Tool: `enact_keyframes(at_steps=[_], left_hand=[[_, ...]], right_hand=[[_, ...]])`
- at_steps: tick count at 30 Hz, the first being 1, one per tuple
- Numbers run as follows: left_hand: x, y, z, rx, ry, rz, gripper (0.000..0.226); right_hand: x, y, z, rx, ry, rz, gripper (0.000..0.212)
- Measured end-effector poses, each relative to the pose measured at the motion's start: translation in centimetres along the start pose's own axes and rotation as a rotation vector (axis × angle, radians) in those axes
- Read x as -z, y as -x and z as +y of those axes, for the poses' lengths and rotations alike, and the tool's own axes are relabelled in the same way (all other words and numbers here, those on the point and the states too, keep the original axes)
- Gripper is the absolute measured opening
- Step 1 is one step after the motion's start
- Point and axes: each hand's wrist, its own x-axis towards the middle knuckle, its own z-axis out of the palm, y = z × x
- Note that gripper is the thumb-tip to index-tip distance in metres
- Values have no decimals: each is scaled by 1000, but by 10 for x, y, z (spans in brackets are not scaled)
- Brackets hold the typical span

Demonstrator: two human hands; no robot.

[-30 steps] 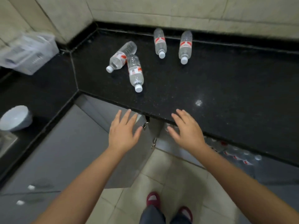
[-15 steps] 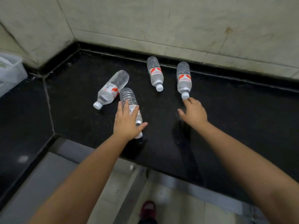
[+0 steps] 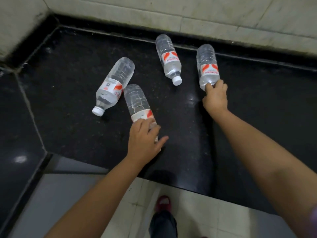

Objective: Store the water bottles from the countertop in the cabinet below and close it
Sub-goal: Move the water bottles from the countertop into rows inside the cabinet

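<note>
Several clear water bottles with red-and-white labels lie on the black countertop [image 3: 68, 93]. My left hand [image 3: 144, 140] covers the cap end of the nearest bottle [image 3: 136, 100], fingers curled over it, thumb out to the right. My right hand [image 3: 215, 97] grips the neck of the right-hand bottle [image 3: 206, 64], hiding its cap. The left bottle [image 3: 115, 85] touches the nearest one, its white cap pointing to the front left. The middle bottle [image 3: 169, 57] lies apart at the back. The cabinet below is mostly hidden; only a grey door edge [image 3: 72, 166] shows.
Pale tiled walls [image 3: 188, 14] close the counter at the back and left. The counter's front edge runs diagonally above a light tiled floor [image 3: 197, 212], where my foot in a red slipper [image 3: 163, 202] stands.
Both hands rose from below the counter edge and reached onto the counter. The left hand settled on the nearest bottle and the right hand closed on the right bottle's neck.
</note>
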Motion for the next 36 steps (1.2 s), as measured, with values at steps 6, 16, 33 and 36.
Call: enact_keyframes(at_steps=[6,16,33,36], left_hand=[[0,48,21,-18,-92,-154,53],[47,70,75,101,-181,-58,35],[131,187,315,224,-147,-500,33],[80,207,340,85,-75,-776,33]], right_hand=[[-14,61,29,97,-26,124,18],[8,197,123,385,-199,265,30],[149,389,277,456,-419,-54,28],[121,402,300,346,-280,-293,34]])
